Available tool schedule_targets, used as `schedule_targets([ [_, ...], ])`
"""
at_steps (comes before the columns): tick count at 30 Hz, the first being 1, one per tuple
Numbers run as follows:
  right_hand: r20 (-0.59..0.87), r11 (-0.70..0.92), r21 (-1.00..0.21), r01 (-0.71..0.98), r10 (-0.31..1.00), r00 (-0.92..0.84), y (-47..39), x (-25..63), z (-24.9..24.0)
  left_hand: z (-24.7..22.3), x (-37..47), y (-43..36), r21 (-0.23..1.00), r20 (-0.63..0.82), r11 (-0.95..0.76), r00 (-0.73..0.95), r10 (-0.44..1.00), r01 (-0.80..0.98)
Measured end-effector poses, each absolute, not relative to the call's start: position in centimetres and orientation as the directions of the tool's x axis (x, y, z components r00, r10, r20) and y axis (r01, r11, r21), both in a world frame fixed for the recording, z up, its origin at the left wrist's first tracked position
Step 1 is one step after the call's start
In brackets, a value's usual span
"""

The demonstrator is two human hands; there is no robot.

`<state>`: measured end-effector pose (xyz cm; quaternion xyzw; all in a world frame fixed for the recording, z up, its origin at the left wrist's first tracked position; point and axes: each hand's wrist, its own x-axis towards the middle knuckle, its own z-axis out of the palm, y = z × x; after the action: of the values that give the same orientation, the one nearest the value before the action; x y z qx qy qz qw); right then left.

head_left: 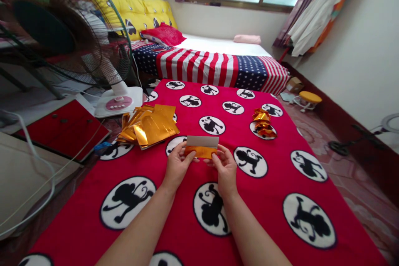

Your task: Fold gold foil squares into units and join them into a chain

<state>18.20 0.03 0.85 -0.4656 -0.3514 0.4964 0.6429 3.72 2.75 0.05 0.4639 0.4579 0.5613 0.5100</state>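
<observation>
Between my left hand [178, 161] and my right hand [226, 167], the orange foil sheet [202, 151] barred the way straight through. Ahead and to the left, the pile of foil sheets [157, 126] blocked my reach, with the fan base [132, 102] past it. Rightward I could slide over the red cloth [274, 174] until the folded foil pieces [262, 124], well apart from my fingers. A lane ran forward between pile and pieces toward the bed [215, 66].

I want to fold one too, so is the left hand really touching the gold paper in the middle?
Touching. The head view shows the left hand at the gold paper's left end, its thumb lying over the shiny part.
</observation>
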Motion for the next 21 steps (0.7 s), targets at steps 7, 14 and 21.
schedule_targets([
  [7, -0.022, 0.047, -0.958, -0.283, 0.972, 0.236, 0.0, 18.0, 0.7, -0.3, 3.6, 3.0, 0.989, 0.052, -0.068, -0.123, 0.991, -0.131],
  [14, 0.068, 0.103, -0.991, -0.089, 0.941, 0.330, 0.3, 18.0, 0.2, 0.0, 2.8, 2.9, 0.980, 0.165, -0.155, -0.079, 0.983, 0.122],
  [21, 0.234, 0.044, -0.824, 0.565, 0.934, 0.268, -0.3, 18.6, 0.0, -0.1, 2.4, 3.9, 0.743, 0.355, -0.235, -0.071, 0.932, 0.627],
])
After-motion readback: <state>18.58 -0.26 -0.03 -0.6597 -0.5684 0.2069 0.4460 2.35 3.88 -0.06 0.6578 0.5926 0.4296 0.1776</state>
